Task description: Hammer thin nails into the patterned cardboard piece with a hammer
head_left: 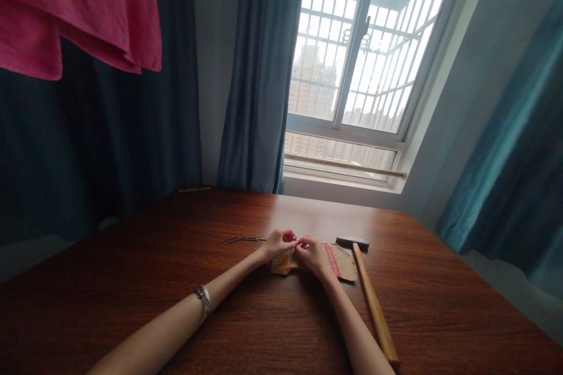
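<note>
My left hand (281, 244) and my right hand (310, 252) meet over the middle of the table, fingers pinched together close to each other. Whatever is between the fingertips is too small to make out. Beneath them lies a flat tan piece with a pink-red patterned band and a row of dark slots (348, 268), partly covered by my right hand. A yellowish patterned piece (281, 263) shows under my left hand; whether the two are joined I cannot tell. Left of my left hand are thin dark metal tools (241, 239), partly hidden by it.
A hammer with a wooden handle (373, 299) lies right of my right forearm, its dark head pointing away. The brown wooden table (176, 316) reaches toward a barred window (352, 58). Blue curtains (259, 70) hang behind, and a pink cloth (88, 6) hangs upper left.
</note>
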{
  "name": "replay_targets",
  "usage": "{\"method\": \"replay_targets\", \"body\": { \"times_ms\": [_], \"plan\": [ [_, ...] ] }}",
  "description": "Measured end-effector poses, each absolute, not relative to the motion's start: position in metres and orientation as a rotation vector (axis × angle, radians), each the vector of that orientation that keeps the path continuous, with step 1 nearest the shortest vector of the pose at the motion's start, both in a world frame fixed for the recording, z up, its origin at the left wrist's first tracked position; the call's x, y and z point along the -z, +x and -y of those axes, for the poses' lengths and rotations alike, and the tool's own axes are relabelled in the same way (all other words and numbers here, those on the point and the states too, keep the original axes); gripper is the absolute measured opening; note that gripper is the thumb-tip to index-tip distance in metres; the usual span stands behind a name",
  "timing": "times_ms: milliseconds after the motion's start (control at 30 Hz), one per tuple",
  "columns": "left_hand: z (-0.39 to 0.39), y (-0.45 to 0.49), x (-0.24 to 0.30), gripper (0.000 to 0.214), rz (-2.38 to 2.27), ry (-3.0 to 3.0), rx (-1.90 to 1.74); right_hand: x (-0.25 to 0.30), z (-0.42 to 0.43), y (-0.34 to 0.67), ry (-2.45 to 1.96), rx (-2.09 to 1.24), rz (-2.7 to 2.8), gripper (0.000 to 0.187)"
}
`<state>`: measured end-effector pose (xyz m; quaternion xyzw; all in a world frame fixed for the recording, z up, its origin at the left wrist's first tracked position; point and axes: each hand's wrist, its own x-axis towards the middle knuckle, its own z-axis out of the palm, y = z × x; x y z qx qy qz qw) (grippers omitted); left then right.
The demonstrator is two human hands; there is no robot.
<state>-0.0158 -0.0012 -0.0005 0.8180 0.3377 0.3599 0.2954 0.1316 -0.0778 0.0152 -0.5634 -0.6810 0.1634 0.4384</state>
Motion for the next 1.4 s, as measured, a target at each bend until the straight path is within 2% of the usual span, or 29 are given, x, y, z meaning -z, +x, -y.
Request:
{"method": "replay_targets", "body": {
  "times_ms": [200,400,533,733,833,967,1067,1200,1400],
  "plan": [
    [0.003,-0.017,0.001,0.025,-0.914,2.179,-0.957,-0.018,0.08,0.127,-1.46,-0.422,1.696,0.015],
    [0.004,-0.019,0.003,0.023,-0.902,2.132,-0.947,-0.058,0.095,0.159,-1.669,-0.41,1.64,0.02],
    [0.003,-0.017,0.008,0.023,-0.924,2.114,-0.978,-0.071,0.158,0.202,-1.926,-0.246,1.477,0.028],
    [0.005,-0.015,0.006,0.022,-0.908,2.086,-1.002,-0.031,0.25,0.209,-2.549,0.164,1.374,0.036],
    [0.008,-0.016,0.004,0.022,-0.913,2.083,-1.005,-0.013,0.26,0.198,-2.631,0.378,1.371,0.03],
    [0.009,-0.017,0.003,0.021,-0.926,2.08,-0.995,-0.004,0.26,0.196,-2.605,0.541,1.371,0.034],
    [0.008,-0.017,0.005,0.021,-0.93,2.089,-0.999,-0.006,0.261,0.208,-2.532,0.385,1.374,0.037],
    [0.006,-0.017,0.007,0.022,-0.916,2.109,-0.996,-0.016,0.259,0.222,-2.327,-0.032,1.287,0.035],
    [0.008,-0.018,0.005,0.022,-0.902,2.114,-0.992,-0.036,0.259,0.198,-1.627,-0.604,0.842,0.038]
  ]
}}
